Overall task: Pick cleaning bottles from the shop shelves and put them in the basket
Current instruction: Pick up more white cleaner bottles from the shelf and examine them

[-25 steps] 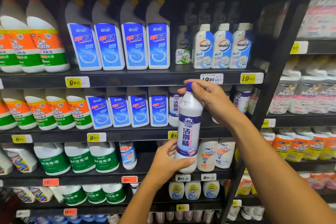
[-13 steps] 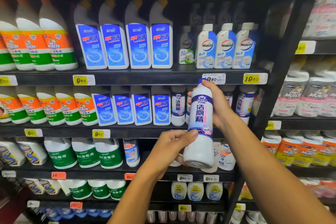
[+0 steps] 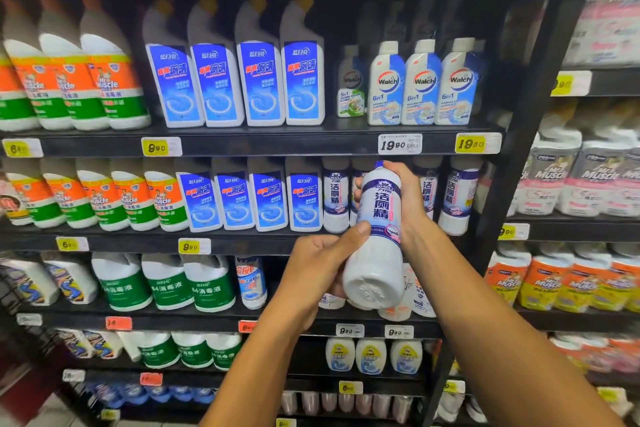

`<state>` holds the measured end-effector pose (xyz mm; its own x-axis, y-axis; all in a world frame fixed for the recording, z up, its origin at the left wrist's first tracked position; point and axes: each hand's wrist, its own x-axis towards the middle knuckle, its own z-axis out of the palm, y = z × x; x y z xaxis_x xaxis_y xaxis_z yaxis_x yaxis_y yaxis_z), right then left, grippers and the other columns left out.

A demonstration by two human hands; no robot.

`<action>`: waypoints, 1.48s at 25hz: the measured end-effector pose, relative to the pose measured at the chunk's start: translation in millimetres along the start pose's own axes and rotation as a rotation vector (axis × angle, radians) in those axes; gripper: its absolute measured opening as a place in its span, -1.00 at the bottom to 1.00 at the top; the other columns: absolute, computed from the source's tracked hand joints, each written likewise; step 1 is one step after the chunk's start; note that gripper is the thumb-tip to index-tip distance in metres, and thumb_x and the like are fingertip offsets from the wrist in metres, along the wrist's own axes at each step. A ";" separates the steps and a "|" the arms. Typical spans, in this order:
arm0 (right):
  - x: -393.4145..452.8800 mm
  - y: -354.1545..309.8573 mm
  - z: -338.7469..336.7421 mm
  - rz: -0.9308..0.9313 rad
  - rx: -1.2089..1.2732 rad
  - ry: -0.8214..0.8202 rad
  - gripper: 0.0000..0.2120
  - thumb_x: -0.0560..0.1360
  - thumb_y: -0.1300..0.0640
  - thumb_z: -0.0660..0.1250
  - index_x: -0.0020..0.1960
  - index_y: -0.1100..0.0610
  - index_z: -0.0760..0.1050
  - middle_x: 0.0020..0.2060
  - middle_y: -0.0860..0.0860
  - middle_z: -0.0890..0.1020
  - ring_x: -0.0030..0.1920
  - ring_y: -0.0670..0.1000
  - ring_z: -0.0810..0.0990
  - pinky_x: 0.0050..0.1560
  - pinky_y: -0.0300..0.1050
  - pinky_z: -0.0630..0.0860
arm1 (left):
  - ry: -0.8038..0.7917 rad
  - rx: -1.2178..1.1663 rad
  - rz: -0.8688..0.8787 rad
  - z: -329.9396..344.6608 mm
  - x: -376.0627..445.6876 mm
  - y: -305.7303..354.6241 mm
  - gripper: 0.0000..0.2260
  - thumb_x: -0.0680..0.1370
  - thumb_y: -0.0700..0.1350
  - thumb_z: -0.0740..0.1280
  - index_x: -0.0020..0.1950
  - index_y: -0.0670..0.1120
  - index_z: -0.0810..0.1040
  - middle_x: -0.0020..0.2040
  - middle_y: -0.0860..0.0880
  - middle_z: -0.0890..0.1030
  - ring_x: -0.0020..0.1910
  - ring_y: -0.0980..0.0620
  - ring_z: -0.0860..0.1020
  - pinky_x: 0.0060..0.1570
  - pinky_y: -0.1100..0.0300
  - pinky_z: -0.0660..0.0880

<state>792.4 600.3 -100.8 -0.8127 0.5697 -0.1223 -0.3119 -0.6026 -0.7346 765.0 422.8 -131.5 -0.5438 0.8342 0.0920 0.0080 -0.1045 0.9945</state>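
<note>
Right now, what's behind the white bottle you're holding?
Behind the white bottle, gripped by left hand and right hand, stand matching purple-label bottles. Bottles directly behind are mostly covered.

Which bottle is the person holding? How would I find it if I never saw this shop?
Find the black shelves full of cleaning bottles. In front of the second row down, the left hand and right hand hold one white bottle. It alone is tilted off the shelf, base toward you, with a purple-banded label.

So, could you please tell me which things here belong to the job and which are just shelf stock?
In use: white purple-labelled cleaning bottle; left hand; right hand.
Just there: white blue-labelled toilet-cleaner bottles; orange-and-green disinfectant bottles; yellow price tags.
</note>
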 end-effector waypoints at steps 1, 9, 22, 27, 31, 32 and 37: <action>-1.0 -0.8 -0.1 0.006 -0.009 -0.001 -0.65 0.49 -0.08 0.25 -0.12 0.24 0.41 -0.32 0.17 0.54 -0.47 0.08 0.57 -0.48 -0.18 0.51 | -0.008 0.000 -0.008 0.5 -0.8 -0.2 -0.52 0.27 0.33 0.45 -0.21 -0.09 0.73 -0.28 -0.13 0.70 -0.36 0.03 0.63 -0.45 0.23 0.51; -21.8 -23.4 12.0 -0.208 -0.180 -0.118 -0.77 0.55 0.00 0.27 -0.17 0.14 0.49 -0.29 0.13 0.63 -0.42 0.08 0.59 -0.38 -0.16 0.54 | -0.183 -0.031 -0.103 -7.1 2.6 -25.7 -0.59 0.37 0.21 0.43 0.10 0.01 0.68 0.05 -0.02 0.70 0.03 0.08 0.64 0.09 0.00 0.59; -52.8 -26.8 45.7 -0.792 -1.481 0.518 -0.60 0.53 -0.34 0.12 -0.04 0.00 0.38 -0.30 -0.12 0.48 -0.29 0.04 0.43 -0.26 -0.03 0.26 | -0.235 -0.067 0.073 9.2 19.4 -47.9 -0.62 0.41 -0.08 0.50 0.23 -0.01 0.61 0.17 -0.06 0.68 0.20 -0.01 0.62 0.12 0.23 0.54; -43.2 -29.9 37.5 -0.801 -1.253 0.380 -0.65 0.52 -0.26 0.21 -0.09 0.04 0.42 -0.30 -0.13 0.52 -0.32 -0.10 0.47 -0.29 -0.06 0.38 | -0.144 0.047 0.113 10.4 19.8 -40.4 -0.53 0.36 -0.01 0.56 0.24 0.07 0.56 0.13 0.05 0.69 0.13 0.08 0.64 0.10 0.19 0.56; -34.0 -33.8 24.4 -0.648 -0.438 0.012 -0.80 0.58 0.03 0.28 -0.16 0.12 0.50 -0.29 0.06 0.65 -0.33 0.00 0.58 -0.28 -0.14 0.52 | -0.028 0.275 0.147 5.5 17.7 -30.3 -0.45 0.25 0.25 0.54 0.19 0.28 0.49 0.10 0.25 0.65 0.07 0.22 0.62 0.11 0.16 0.57; -31.5 -34.6 20.5 -0.559 -0.302 -0.066 -0.80 0.59 0.04 0.26 -0.12 0.15 0.52 -0.27 0.09 0.66 -0.33 0.05 0.61 -0.29 -0.14 0.55 | -0.095 0.198 0.117 1.5 19.5 -30.6 -0.46 0.27 0.22 0.54 0.22 0.25 0.50 0.15 0.20 0.65 0.13 0.18 0.62 0.17 0.12 0.55; -15.1 -29.0 3.8 -0.273 0.070 -0.278 -0.70 0.58 -0.13 0.18 0.00 0.09 0.52 -0.18 -0.01 0.68 -0.30 0.01 0.66 -0.37 -0.16 0.57 | -0.420 -0.128 -0.147 -11.8 21.3 -38.3 -0.56 0.40 0.04 0.46 0.25 -0.04 0.60 0.21 -0.10 0.65 0.20 -0.05 0.61 0.24 -0.07 0.52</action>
<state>811.9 607.1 -75.1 -0.7942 0.5473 0.2639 -0.5604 -0.4919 -0.6664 743.2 438.2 -168.2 -0.1438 0.9896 -0.0105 -0.1617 -0.0131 0.9868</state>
